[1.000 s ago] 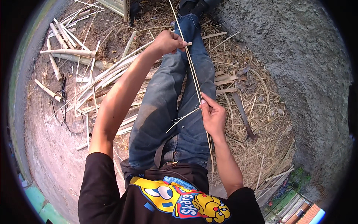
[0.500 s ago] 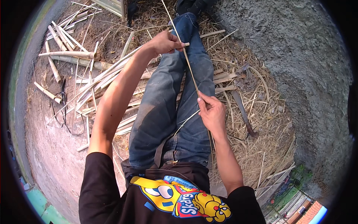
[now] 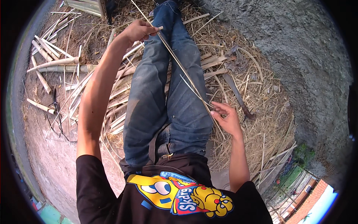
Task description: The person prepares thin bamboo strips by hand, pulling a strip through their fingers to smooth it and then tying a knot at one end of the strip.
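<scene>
My left hand [image 3: 141, 30] is out over the lower legs of my jeans, its fingers closed in a pinch on a long thin bamboo strip [image 3: 179, 63]. A short pale bit sticks out past its fingertips. From there the strip slants down across my legs toward my right hand [image 3: 226, 118], beside my right thigh. That hand's thumb and fingers are apart, with the strip at their tips; it does not look gripped. A pale, thin sliver [image 3: 190, 85] crosses the strip near this hand and lies over the jeans [image 3: 149, 89].
Many split bamboo slats [image 3: 119, 100] lie left of and under my legs. Bamboo poles [image 3: 63, 68] rest farther left, near a dark cord [image 3: 56, 108]. At right, a long blade [image 3: 236, 93] lies on straw-like shavings [image 3: 257, 127], beside a rough grey wall [image 3: 302, 56].
My left hand has shifted up and left in the picture, still pinching the strip. My right hand has moved right and down, and its fingers have loosened from their pinch.
</scene>
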`<state>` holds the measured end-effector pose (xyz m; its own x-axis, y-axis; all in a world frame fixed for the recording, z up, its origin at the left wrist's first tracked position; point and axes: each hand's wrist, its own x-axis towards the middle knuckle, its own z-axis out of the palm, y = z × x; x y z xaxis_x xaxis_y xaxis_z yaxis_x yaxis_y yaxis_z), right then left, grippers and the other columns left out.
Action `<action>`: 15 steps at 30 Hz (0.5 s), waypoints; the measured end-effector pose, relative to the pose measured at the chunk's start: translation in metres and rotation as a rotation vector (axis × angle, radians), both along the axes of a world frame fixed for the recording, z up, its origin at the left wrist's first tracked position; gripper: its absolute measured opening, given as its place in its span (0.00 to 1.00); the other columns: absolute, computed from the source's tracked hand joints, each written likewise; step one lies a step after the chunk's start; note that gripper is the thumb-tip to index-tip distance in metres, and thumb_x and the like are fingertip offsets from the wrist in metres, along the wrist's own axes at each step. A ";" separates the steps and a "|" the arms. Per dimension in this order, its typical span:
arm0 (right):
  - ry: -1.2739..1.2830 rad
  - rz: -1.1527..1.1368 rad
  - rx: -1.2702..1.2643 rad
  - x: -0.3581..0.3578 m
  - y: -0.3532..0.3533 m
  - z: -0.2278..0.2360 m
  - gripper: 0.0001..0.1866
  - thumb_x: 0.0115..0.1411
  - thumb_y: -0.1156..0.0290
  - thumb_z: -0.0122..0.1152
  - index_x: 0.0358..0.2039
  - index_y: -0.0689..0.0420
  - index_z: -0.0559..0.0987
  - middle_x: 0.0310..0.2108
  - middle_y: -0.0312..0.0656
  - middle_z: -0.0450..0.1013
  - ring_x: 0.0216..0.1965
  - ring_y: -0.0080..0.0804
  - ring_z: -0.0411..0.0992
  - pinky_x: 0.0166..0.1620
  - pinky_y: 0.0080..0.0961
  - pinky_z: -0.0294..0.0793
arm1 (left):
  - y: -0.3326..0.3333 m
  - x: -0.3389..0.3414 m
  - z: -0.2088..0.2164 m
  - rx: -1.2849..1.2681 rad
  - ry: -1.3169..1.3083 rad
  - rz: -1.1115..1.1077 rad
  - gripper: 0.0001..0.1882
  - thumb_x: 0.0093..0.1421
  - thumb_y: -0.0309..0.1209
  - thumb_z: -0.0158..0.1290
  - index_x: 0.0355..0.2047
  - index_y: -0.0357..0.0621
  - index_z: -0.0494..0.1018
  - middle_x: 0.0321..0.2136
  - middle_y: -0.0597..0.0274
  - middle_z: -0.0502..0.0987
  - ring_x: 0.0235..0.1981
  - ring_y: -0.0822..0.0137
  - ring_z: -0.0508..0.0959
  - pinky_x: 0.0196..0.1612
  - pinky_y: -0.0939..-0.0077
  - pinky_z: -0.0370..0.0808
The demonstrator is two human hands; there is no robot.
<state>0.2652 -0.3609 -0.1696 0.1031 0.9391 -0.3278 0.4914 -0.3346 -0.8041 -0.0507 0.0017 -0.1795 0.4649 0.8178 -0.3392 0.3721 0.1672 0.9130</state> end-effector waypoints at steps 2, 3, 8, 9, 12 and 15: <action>0.050 -0.053 0.026 0.009 -0.024 -0.005 0.22 0.56 0.71 0.72 0.52 0.56 0.81 0.39 0.40 0.77 0.38 0.25 0.76 0.43 0.22 0.77 | 0.010 -0.006 -0.010 -0.015 0.034 -0.001 0.14 0.60 0.39 0.63 0.25 0.41 0.78 0.17 0.71 0.72 0.16 0.79 0.64 0.21 0.81 0.59; 0.103 -0.080 -0.008 0.016 -0.039 -0.010 0.22 0.56 0.72 0.72 0.52 0.58 0.81 0.40 0.41 0.77 0.37 0.26 0.77 0.43 0.21 0.77 | 0.009 -0.002 -0.010 -0.007 0.034 0.002 0.14 0.61 0.38 0.63 0.24 0.41 0.78 0.17 0.71 0.72 0.16 0.80 0.64 0.20 0.81 0.58; 0.132 -0.097 -0.147 0.032 -0.086 -0.012 0.26 0.53 0.76 0.73 0.54 0.60 0.79 0.42 0.41 0.79 0.41 0.25 0.77 0.45 0.21 0.76 | 0.007 -0.001 -0.008 -0.017 0.014 0.037 0.15 0.61 0.38 0.62 0.22 0.42 0.77 0.14 0.73 0.69 0.13 0.80 0.62 0.18 0.82 0.56; 0.012 -0.043 -0.089 0.031 -0.089 -0.010 0.28 0.50 0.76 0.74 0.54 0.60 0.79 0.41 0.41 0.79 0.41 0.27 0.77 0.44 0.21 0.76 | 0.009 -0.001 -0.009 -0.018 0.013 0.029 0.15 0.61 0.38 0.62 0.22 0.42 0.77 0.14 0.73 0.69 0.13 0.80 0.62 0.18 0.82 0.56; -0.217 0.002 0.045 0.024 -0.101 -0.009 0.32 0.45 0.75 0.77 0.54 0.57 0.79 0.40 0.42 0.78 0.39 0.30 0.78 0.43 0.24 0.77 | 0.012 -0.001 -0.010 -0.025 0.000 0.027 0.15 0.62 0.37 0.61 0.22 0.41 0.76 0.13 0.71 0.68 0.13 0.79 0.62 0.18 0.81 0.57; -0.317 -0.044 0.095 0.023 -0.113 -0.017 0.31 0.48 0.72 0.77 0.56 0.54 0.79 0.39 0.43 0.77 0.38 0.35 0.77 0.43 0.28 0.77 | 0.013 0.000 -0.011 0.012 0.014 0.036 0.15 0.62 0.36 0.60 0.22 0.39 0.77 0.13 0.71 0.67 0.13 0.77 0.63 0.18 0.78 0.58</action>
